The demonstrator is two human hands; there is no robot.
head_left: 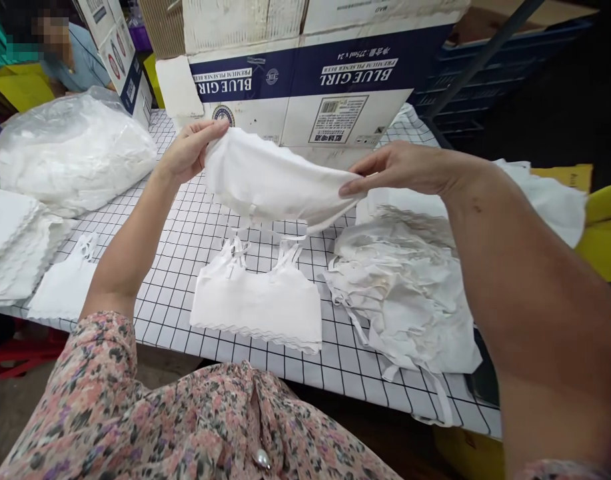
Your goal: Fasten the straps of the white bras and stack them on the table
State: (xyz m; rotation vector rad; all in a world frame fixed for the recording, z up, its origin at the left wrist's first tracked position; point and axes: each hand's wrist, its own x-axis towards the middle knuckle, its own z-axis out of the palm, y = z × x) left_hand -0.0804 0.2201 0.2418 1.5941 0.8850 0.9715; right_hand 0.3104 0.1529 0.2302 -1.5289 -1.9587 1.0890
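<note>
A white camisole bra top (280,177) hangs stretched sideways above the table, its thin straps dangling below. My left hand (192,150) pinches one end of it, and my right hand (385,170) grips the other end between thumb and fingers. Directly beneath lies a neat stack of white bra tops (258,303), flat, with straps toward the far side and scalloped hems toward me. Close under my right forearm sits a loose, rumpled heap of white bra tops (405,287), some straps trailing over the table edge.
A checked cloth covers the table (165,267). Upside-down beer cartons (305,80) stand along the back. At the left are a clear plastic bag (75,147) of white garments and folded white stacks (20,247). Blue crates (485,73) stand behind right; another person (80,60) is at far left.
</note>
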